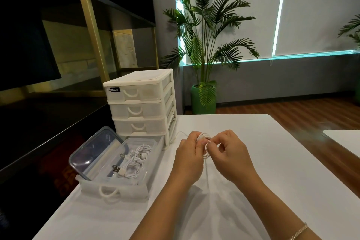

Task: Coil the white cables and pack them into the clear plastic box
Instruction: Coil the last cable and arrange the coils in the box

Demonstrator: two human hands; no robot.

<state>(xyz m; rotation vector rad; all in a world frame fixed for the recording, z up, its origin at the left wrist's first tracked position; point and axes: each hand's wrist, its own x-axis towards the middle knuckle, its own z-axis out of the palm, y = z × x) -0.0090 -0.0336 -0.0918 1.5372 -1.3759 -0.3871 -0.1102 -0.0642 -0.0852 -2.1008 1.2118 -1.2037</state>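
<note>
My left hand (190,154) grips a small coil of white cable (206,155) above the table, fingers curled round the loops. My right hand (230,152) pinches the cable beside the coil at its top. A loose strand hangs down from the coil toward the tabletop, and a thin length trails off left toward the drawer unit. To the left sits the clear plastic box (151,159) inside a pulled-out drawer, holding coiled white USB cables (134,163). Its clear blue-rimmed lid (93,152) leans open on the left side.
A white drawer unit (140,103) stands at the table's back left, its bottom drawer (115,189) pulled out onto the white table (272,181). A potted palm (204,101) stands on the floor behind. A second table edge (342,138) shows at right.
</note>
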